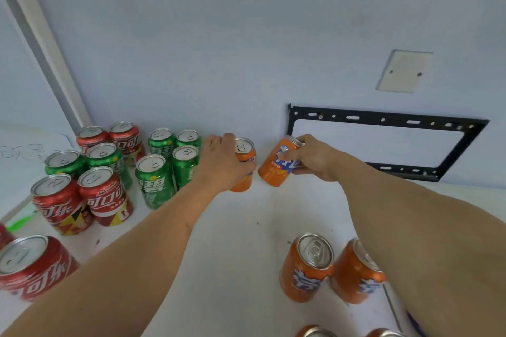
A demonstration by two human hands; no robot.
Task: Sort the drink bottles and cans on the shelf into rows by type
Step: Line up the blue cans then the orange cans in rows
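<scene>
My left hand (223, 163) grips an upright orange can (244, 154) that stands on the white shelf (246, 227) by the back wall. Just right of it my right hand (315, 157) holds a second orange can (275, 169), tilted and lifted off the shelf. Several green cans (154, 180) stand in a cluster left of my left hand. Further left, several red cola cans (105, 197) are mixed with two green ones (64, 164). Two more orange cans (306, 268) stand near the front under my right forearm.
A black metal bracket (383, 120) and a white cover plate (404, 71) are fixed to the back wall at right. A white frame post (41, 35) rises at the left corner. More orange can tops (315, 332) show at the bottom edge.
</scene>
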